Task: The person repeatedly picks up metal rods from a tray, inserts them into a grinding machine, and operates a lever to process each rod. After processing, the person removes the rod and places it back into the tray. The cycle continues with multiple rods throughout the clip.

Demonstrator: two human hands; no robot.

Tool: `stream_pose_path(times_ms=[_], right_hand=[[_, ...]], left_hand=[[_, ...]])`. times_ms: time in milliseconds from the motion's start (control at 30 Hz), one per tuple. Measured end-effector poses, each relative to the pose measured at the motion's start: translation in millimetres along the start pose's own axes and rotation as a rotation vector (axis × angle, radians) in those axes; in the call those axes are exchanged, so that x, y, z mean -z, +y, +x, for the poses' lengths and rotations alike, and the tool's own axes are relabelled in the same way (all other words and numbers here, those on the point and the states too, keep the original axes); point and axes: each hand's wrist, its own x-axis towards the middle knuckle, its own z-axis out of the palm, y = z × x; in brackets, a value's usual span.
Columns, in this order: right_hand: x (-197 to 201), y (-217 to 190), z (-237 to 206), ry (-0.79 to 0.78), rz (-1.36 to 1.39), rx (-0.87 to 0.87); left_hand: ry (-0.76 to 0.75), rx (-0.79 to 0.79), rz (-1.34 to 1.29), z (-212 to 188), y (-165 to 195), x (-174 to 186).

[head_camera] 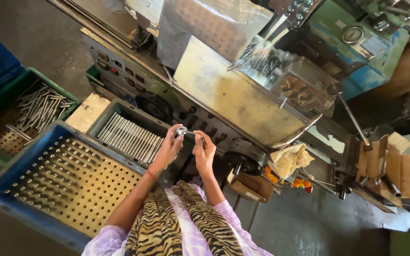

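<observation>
My left hand (168,148) and my right hand (204,150) are raised close together in front of a metalworking machine (233,95). Between their fingertips they hold a small shiny metal part (182,130), a short rod with a round ring end. The left fingers pinch the ring end, while the right fingers grip the thin end. Just left of my hands, a grey-green tray (101,121) holds a neat row of metal rods (130,136) lying side by side.
A blue crate (10,175) with a perforated yellow board holding upright pins stands at lower left. A green crate (34,76) with loose rods sits further left. A crumpled cloth (288,159) and cardboard boxes (397,168) lie to the right. Coolant sprays inside the machine.
</observation>
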Motion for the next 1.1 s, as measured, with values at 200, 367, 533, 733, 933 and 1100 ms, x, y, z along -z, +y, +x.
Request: stream_pose_path(times_ms=[200, 367, 533, 733, 933, 1100], right_hand=[[19, -5, -7, -0.016, -0.055, 0.123], [29, -3, -12, 0.014, -0.006, 0.048], [65, 0, -13, -0.246, 0.655, -1.025], [68, 6, -1, -0.215, 0.72, -0.867], [67, 3, -3, -0.113, -0.772, 0.611], [66, 2, -7, -0.039, -0.688, 0.583]], left_hand=[[-0.073, 0.193, -0.133, 9, 8, -13], [0.008, -0.317, 0.148, 10, 1, -35], [-0.424, -0.958, 1.016, 5, 22, -2], [-0.296, -0.62, 0.569, 21, 20, -18], [-0.196, 0.651, -0.073, 37, 16, -24], [-0.123, 0.466, -0.044, 17, 18, -42]])
